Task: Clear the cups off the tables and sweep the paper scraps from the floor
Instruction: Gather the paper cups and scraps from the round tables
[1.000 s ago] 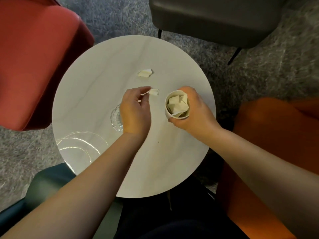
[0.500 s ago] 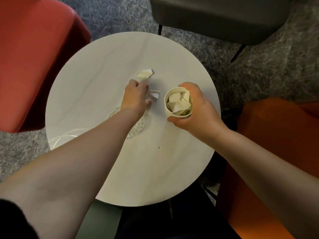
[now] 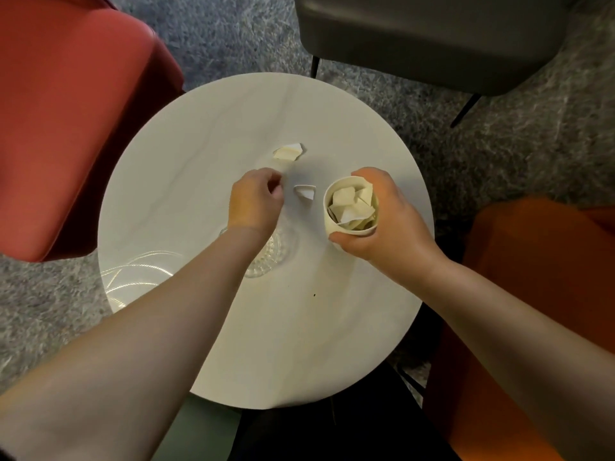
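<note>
My right hand (image 3: 392, 227) grips a cream paper cup (image 3: 329, 216) stuffed with paper scraps, held upright on the right half of the round white table (image 3: 199, 181). My left hand (image 3: 256, 201) hovers over the table's middle with its fingers curled, and no scrap shows in them. A small white scrap (image 3: 304, 193) lies between that hand and the cup. A larger cream scrap (image 3: 288, 152) lies just beyond the left hand. A clear cut-glass cup (image 3: 278, 249) stands under my left wrist, partly hidden by it.
A red armchair (image 3: 66, 128) stands at the left, a dark grey chair (image 3: 432, 34) at the far side, an orange chair (image 3: 539, 294) at the right and a green seat (image 3: 206, 427) at the near edge. Grey carpet (image 3: 499, 144) surrounds the table.
The left hand no longer pinches the small scrap, which now lies on the table beside the cup. That hand shifted slightly left. The right hand keeps its hold on the cup.
</note>
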`<state>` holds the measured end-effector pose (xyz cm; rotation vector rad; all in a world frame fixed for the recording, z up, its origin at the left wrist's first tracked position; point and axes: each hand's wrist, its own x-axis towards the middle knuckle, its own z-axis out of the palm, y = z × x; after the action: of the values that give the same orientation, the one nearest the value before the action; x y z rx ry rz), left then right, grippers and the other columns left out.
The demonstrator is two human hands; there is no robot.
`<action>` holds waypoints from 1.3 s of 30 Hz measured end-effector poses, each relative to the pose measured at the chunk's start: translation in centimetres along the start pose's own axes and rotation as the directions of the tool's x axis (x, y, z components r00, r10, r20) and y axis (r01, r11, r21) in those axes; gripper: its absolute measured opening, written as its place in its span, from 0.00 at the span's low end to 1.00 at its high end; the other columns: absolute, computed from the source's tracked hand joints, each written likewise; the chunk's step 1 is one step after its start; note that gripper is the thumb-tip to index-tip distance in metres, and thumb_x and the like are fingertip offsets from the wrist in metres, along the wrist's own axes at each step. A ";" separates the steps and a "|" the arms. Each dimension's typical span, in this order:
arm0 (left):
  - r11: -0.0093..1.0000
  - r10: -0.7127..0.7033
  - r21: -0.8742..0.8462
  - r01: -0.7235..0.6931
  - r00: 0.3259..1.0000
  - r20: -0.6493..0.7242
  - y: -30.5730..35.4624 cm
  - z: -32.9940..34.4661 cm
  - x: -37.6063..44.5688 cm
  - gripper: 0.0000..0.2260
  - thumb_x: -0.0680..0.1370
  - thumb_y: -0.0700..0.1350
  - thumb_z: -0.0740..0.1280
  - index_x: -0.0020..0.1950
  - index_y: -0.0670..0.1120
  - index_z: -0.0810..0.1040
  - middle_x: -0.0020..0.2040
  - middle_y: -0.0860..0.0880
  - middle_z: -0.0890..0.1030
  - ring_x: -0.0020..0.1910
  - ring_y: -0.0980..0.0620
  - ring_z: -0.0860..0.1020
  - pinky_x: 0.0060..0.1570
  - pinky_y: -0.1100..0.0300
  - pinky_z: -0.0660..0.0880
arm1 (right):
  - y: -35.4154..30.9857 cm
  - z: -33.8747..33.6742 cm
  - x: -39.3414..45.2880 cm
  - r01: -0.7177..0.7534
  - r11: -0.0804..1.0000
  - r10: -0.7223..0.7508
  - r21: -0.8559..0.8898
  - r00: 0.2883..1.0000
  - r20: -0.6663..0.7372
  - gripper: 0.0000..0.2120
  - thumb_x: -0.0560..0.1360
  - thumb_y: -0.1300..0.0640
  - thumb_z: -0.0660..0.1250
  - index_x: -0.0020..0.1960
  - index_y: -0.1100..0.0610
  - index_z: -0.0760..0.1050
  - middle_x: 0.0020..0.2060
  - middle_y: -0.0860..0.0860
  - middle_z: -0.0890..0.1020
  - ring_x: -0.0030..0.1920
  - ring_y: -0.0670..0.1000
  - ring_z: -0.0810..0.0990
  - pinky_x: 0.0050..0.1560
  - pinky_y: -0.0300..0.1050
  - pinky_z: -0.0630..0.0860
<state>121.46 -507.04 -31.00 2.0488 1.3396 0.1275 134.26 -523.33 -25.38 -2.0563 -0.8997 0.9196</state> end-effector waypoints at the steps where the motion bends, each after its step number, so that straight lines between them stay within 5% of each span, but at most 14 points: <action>1: 0.995 0.002 -0.103 -0.007 0.999 -0.048 0.9 -0.4 -0.6 0.07 0.77 0.38 0.65 0.50 0.44 0.83 0.48 0.48 0.83 0.48 0.52 0.80 0.52 0.56 0.76 | 0.0 0.0 -0.1 0.004 1.000 -0.004 0.000 1.000 -0.003 0.36 0.61 0.48 0.79 0.61 0.35 0.62 0.55 0.39 0.73 0.54 0.38 0.74 0.45 0.31 0.71; 5: 0.894 0.203 -0.346 -0.286 0.945 -0.256 4.9 -2.2 -4.3 0.07 0.76 0.36 0.69 0.49 0.47 0.82 0.48 0.49 0.83 0.44 0.61 0.80 0.46 0.69 0.75 | 0.0 0.1 -0.2 -0.005 1.000 0.005 -0.013 1.000 -0.010 0.36 0.61 0.46 0.79 0.61 0.36 0.62 0.56 0.41 0.73 0.54 0.41 0.74 0.46 0.31 0.70; 10: 0.829 0.439 -0.286 -0.481 0.876 -0.200 6.5 -2.6 -7.2 0.08 0.76 0.36 0.70 0.53 0.44 0.84 0.47 0.50 0.83 0.46 0.52 0.80 0.48 0.56 0.78 | -0.2 0.4 -0.1 -0.014 1.000 0.014 -0.014 1.000 0.006 0.39 0.61 0.46 0.79 0.65 0.40 0.61 0.58 0.44 0.74 0.53 0.42 0.77 0.45 0.33 0.72; 14: 0.914 0.161 -0.325 -0.243 0.953 -0.258 4.6 -2.3 -5.7 0.08 0.78 0.38 0.67 0.55 0.45 0.83 0.49 0.54 0.80 0.47 0.58 0.79 0.51 0.67 0.75 | 0.0 0.4 -0.2 -0.011 1.000 0.011 -0.002 1.000 -0.004 0.37 0.61 0.46 0.79 0.63 0.37 0.61 0.57 0.42 0.73 0.54 0.41 0.75 0.47 0.32 0.71; 17: 0.977 0.030 -0.209 -0.050 0.995 -0.099 2.0 -1.2 -3.0 0.10 0.77 0.41 0.69 0.58 0.48 0.81 0.53 0.54 0.78 0.49 0.57 0.78 0.56 0.59 0.76 | 0.1 0.3 -0.4 -0.006 1.000 0.006 0.004 1.000 -0.010 0.37 0.61 0.47 0.79 0.62 0.36 0.61 0.57 0.41 0.72 0.54 0.40 0.73 0.48 0.31 0.70; 23: 0.976 0.171 0.087 -0.199 0.951 0.257 -0.2 2.6 0.9 0.22 0.74 0.45 0.74 0.68 0.48 0.76 0.65 0.48 0.71 0.67 0.49 0.69 0.66 0.61 0.65 | 0.1 0.3 -0.5 0.000 1.000 0.001 0.016 1.000 -0.028 0.37 0.61 0.49 0.80 0.58 0.33 0.60 0.55 0.40 0.72 0.54 0.38 0.73 0.45 0.24 0.69; 34: 0.981 0.085 0.157 -0.112 0.982 0.169 -1.0 3.6 1.0 0.02 0.75 0.42 0.70 0.47 0.46 0.79 0.49 0.46 0.78 0.50 0.46 0.75 0.46 0.57 0.70 | 0.2 -0.1 -0.7 -0.010 0.999 0.011 0.051 1.000 -0.018 0.37 0.62 0.51 0.80 0.64 0.40 0.63 0.57 0.42 0.73 0.56 0.42 0.74 0.50 0.31 0.71; 39: 0.991 0.038 0.119 -0.062 0.981 0.190 -0.8 3.1 0.5 0.04 0.76 0.41 0.70 0.44 0.47 0.76 0.46 0.48 0.79 0.47 0.46 0.77 0.46 0.54 0.74 | 0.2 -0.1 -0.5 -0.012 0.999 0.013 0.047 1.000 -0.022 0.38 0.61 0.51 0.80 0.64 0.42 0.64 0.58 0.43 0.74 0.57 0.43 0.74 0.51 0.32 0.72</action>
<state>122.38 -507.90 -33.98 2.1400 1.2062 -0.1278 134.11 -523.87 -25.29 -2.0311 -0.8466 0.9139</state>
